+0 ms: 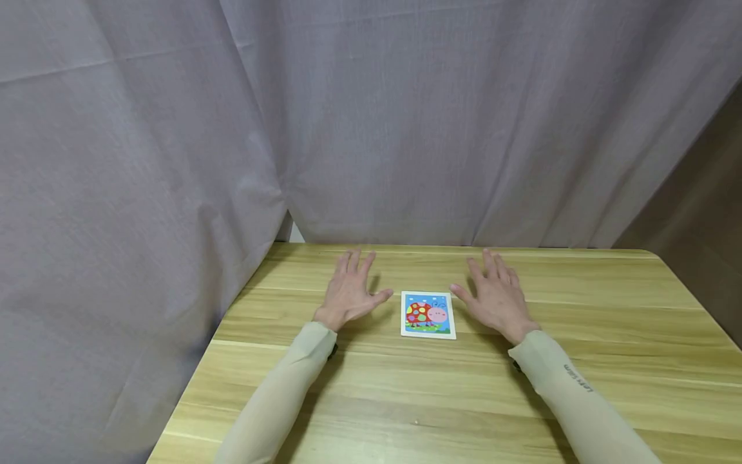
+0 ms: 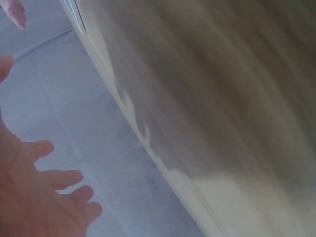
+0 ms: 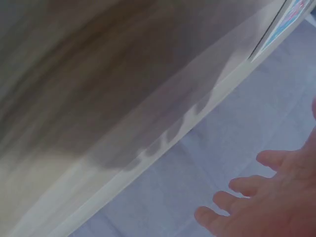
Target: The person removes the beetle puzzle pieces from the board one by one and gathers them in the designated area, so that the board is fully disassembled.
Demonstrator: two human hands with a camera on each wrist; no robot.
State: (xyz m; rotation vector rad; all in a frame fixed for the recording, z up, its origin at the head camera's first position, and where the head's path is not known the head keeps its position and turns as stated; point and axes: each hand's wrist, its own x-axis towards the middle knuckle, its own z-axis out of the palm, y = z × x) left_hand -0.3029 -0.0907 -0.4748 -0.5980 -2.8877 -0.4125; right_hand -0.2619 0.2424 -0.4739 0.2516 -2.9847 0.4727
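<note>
A flat square picture board (image 1: 428,315) with a white border lies on the wooden table, showing a red spotted ladybug with a pink face on blue and green. To its left, my left hand (image 1: 350,291) hovers palm down with fingers spread and the thumb pointing toward the board. On the other side my right hand (image 1: 495,298) is held the same way, its thumb near the board's upper right corner. Both hands are empty and apart from the board. In the right wrist view, a corner of the picture board (image 3: 284,27) shows at the upper right.
The light wooden table (image 1: 406,406) has its far edge against a grey curtain (image 1: 382,129), which also hangs along the left side. A brown surface (image 1: 701,212) stands beyond the table's right end. Shadows of the hands fall on the wood.
</note>
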